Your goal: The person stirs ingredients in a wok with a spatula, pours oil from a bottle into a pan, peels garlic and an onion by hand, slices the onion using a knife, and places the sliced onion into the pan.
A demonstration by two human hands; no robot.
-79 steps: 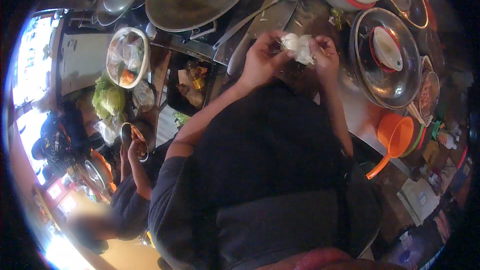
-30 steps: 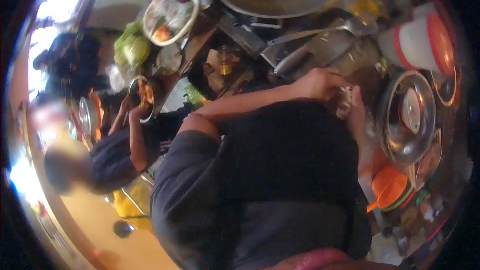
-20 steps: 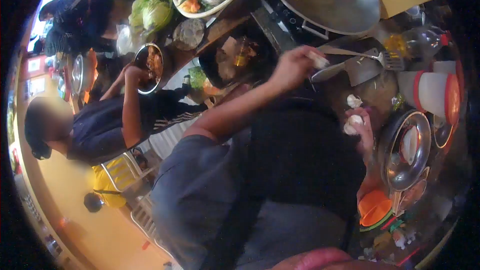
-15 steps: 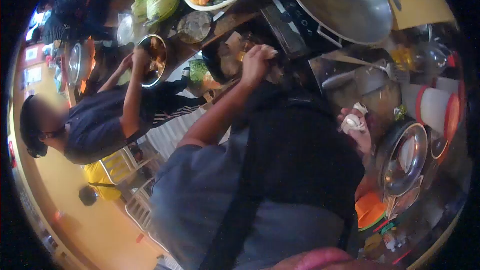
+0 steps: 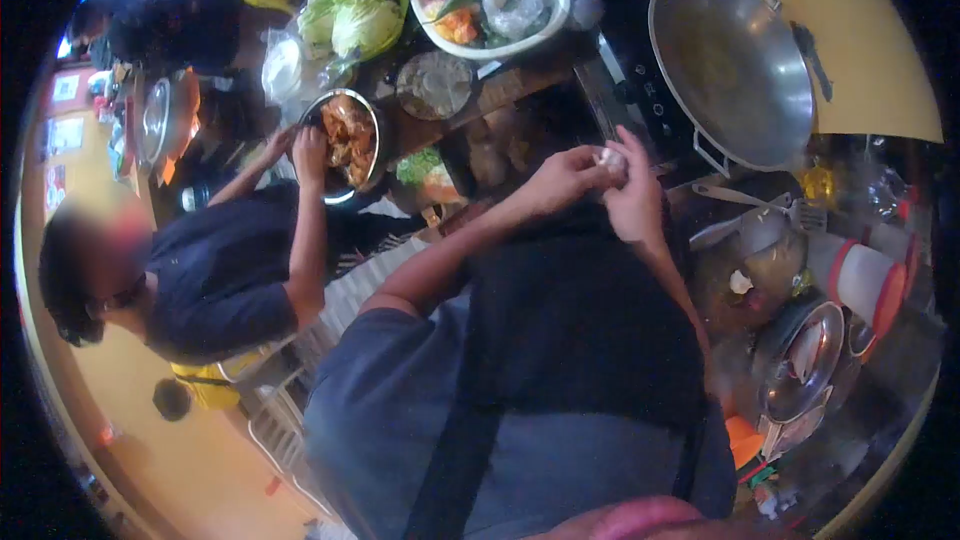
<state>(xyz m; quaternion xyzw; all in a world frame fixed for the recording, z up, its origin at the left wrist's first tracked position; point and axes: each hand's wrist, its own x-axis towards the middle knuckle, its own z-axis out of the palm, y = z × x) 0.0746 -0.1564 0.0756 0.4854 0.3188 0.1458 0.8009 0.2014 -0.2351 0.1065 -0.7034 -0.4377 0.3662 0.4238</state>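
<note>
Near the middle of the head view, a whitish garlic bulb (image 5: 611, 164) is between my two hands. The fingers of my left hand (image 5: 568, 181) are closed on its left side. My right hand (image 5: 636, 202) holds it from the right, with some fingers pointing up. Just left of my hands is a dark tray (image 5: 490, 155) with brownish contents, hard to make out. A loose white garlic piece (image 5: 740, 282) lies on the dark board at the right.
A large wok (image 5: 735, 70) stands on the stove at upper right. A spatula (image 5: 745, 198), red-and-white containers (image 5: 868, 285) and a metal bowl (image 5: 803, 365) are at the right. On the left, a co-worker's hands (image 5: 308, 152) reach into a bowl of reddish food (image 5: 350, 140). Cabbage (image 5: 355, 15) sits beyond.
My left hand has come back from above the dark tray, and my right hand has moved left to meet it at the garlic. The view has turned further left.
</note>
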